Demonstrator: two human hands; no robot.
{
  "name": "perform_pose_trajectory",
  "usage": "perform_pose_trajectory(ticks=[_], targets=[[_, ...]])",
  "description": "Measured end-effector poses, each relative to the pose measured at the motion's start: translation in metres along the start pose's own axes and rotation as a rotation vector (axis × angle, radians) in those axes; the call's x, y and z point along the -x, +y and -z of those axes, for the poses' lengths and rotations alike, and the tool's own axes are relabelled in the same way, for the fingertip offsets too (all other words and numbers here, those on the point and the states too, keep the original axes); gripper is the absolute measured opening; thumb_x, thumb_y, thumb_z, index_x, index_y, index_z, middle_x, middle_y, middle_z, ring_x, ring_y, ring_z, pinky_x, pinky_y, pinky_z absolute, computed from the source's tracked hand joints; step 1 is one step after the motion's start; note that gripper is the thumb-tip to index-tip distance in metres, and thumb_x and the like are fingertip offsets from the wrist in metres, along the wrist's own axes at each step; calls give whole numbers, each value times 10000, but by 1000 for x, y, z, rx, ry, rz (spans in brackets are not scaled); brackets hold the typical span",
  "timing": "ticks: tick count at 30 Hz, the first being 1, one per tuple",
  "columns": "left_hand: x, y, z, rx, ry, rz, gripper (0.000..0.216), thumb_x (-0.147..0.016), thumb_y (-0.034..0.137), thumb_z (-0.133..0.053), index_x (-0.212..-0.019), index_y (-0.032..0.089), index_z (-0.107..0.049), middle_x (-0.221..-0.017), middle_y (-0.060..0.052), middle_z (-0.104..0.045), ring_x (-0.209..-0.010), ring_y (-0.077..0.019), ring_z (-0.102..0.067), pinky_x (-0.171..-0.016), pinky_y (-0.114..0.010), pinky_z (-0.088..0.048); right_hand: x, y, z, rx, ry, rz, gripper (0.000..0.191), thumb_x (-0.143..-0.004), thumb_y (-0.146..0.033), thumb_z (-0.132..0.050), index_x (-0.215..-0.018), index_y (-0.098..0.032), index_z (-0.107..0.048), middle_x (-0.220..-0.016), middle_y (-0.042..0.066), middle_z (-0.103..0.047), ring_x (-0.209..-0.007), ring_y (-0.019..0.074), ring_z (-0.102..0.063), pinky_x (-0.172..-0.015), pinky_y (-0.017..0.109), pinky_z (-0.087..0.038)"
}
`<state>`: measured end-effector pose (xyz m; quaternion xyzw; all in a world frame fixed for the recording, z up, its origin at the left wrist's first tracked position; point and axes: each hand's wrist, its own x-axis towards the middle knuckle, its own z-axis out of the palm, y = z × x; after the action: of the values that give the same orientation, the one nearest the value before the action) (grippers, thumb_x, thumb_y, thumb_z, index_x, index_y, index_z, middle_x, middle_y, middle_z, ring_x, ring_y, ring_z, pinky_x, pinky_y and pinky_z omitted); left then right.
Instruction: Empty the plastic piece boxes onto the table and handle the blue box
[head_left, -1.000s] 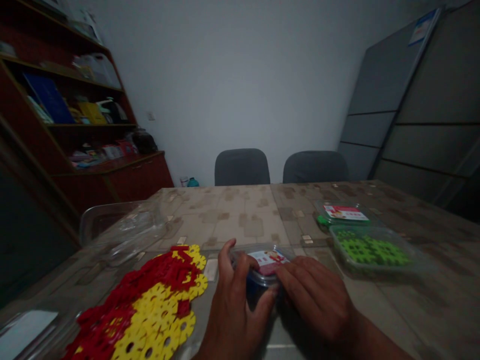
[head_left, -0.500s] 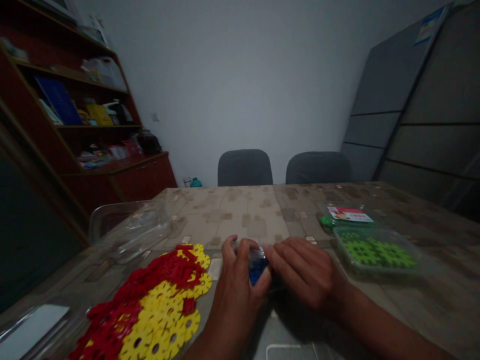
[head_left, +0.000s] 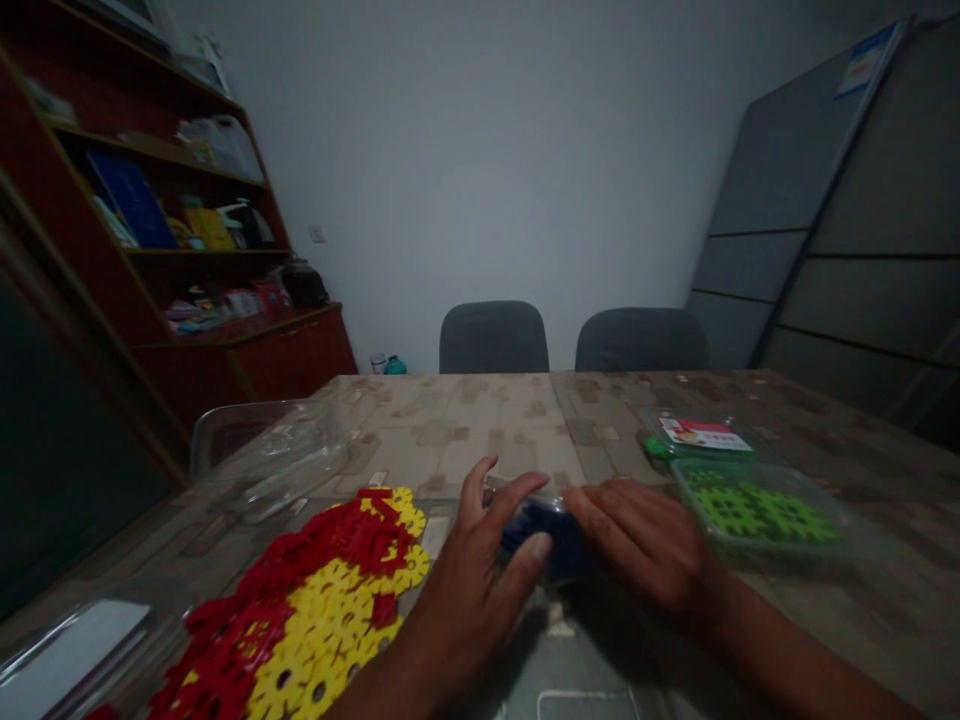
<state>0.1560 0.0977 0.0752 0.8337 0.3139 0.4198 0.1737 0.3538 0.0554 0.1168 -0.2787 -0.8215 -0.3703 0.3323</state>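
Note:
A small clear plastic box [head_left: 551, 535] with dark blue pieces in it is between my hands, above the near middle of the table. My left hand [head_left: 491, 560] grips its left side, with the thumb on the near face and the fingers over the top. My right hand [head_left: 645, 540] is closed round the right end, its fingertips at the upper edge. Left of my left hand lies a heap of red pieces [head_left: 300, 560] and yellow flower-shaped discs [head_left: 330, 610]. My hands cover part of the box.
An open clear tub of green pieces [head_left: 765, 510] stands at the right, with a labelled lid [head_left: 705, 436] behind it. Empty clear plastic containers [head_left: 270, 455] lie at the left. Another clear container [head_left: 75, 650] sits at the near left. Two grey chairs [head_left: 495, 338] stand beyond the table.
The box and both hands have shifted slightly right. My left thumb and fingers have spread wider, and more of the blue contents shows.

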Motion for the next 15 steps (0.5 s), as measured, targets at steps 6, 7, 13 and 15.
perform_pose_trajectory(ticks=[6,7,13,15], targets=[[-12,-22,17,-86,158,-421,232,-954,173,-481,-1170,176,-565,-1035,-91,-700,-947,-179,-677,-792,-321,-597,30,-5,18,11,28,-29,168,-957,-127,-482,-1037,-27,-591,-888,128,-675,-859,184,-640,-777,318,-531],[-12,-24,16,-93,180,-502,208,-944,151,-494,-1135,151,-578,-993,-92,-710,-921,-171,-677,-793,-315,-594,33,-9,22,9,19,-34,173,-962,-136,-466,-1020,-35,-594,-882,122,-676,-857,176,-641,-790,309,-529],[0,-18,10,-179,229,-769,158,-928,131,-533,-1042,64,-619,-948,-125,-732,-922,-175,-684,-846,-321,-593,31,-36,36,35,-83,-153,200,-903,-127,-439,-950,-117,-633,-817,50,-684,-749,162,-653,-746,315,-538],[4,-15,9,-200,242,-780,173,-948,139,-500,-1029,54,-626,-944,-125,-736,-937,-171,-687,-874,-317,-586,26,-43,32,42,-91,-178,179,-913,-115,-463,-946,-126,-639,-785,30,-681,-718,152,-650,-726,311,-537]])
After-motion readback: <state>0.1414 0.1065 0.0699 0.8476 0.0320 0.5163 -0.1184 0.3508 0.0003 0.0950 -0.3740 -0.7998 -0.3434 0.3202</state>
